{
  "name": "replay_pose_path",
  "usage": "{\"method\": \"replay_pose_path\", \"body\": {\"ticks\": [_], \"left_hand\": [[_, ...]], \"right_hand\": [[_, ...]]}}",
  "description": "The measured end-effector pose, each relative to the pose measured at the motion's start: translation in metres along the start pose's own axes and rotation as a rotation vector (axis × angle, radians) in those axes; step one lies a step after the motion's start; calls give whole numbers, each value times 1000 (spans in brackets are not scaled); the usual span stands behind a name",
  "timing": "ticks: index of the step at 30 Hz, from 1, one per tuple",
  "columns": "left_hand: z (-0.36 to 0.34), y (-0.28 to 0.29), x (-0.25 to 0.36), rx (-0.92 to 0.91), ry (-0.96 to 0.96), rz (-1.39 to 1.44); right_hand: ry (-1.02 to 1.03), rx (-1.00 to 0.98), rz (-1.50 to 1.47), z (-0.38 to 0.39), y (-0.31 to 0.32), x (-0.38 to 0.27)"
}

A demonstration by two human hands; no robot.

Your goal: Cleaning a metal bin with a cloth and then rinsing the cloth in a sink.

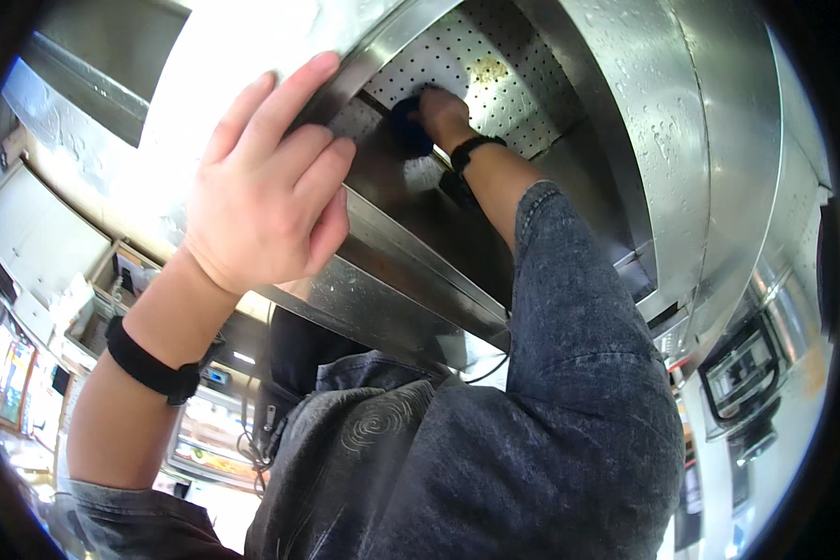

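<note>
We find the right hand [445, 114]'s grip wrapped around a dark blue pad [407, 128] by the perforated plate [555, 84], far in the steel basin [625, 168]; the left hand [271, 196] is empty, half-curled; wet metal could cause slipping.

The dark blue item [409, 128] held at the right hand [446, 114] is partly covered; its full outline and the gripping fingertips are hidden. The bare right forearm [497, 177] obscures part of the perforated, silvery metal plate [551, 107]. Beyond the left hand [266, 210], glare masks the steel countertop [238, 47]. Farther left, small background objects [9, 359] are too blurred to identify.
</note>
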State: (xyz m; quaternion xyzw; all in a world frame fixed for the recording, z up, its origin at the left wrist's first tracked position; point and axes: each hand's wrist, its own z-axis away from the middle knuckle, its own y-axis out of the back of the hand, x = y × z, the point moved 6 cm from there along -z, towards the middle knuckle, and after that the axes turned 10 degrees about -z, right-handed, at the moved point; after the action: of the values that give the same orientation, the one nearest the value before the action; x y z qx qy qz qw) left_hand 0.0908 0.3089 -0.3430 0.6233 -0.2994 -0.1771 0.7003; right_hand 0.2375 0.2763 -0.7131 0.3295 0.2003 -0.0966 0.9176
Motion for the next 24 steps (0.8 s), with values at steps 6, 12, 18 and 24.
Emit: {"method": "replay_pose_path", "body": {"ticks": [6, 12, 18, 24], "left_hand": [[-5, 8, 8, 63, -5, -49], [-2, 9, 16, 102, -82, -99], [0, 3, 30, 38, -164, -184], [1, -1, 34, -25, -159, -195]], "right_hand": [[-402, -216, 203, 70, -26, 109], [-442, -141, 24, 124, 51, 82], [-493, 102, -145, 165, 81, 95], [-470, 175, -151, 156, 79, 106]]}}
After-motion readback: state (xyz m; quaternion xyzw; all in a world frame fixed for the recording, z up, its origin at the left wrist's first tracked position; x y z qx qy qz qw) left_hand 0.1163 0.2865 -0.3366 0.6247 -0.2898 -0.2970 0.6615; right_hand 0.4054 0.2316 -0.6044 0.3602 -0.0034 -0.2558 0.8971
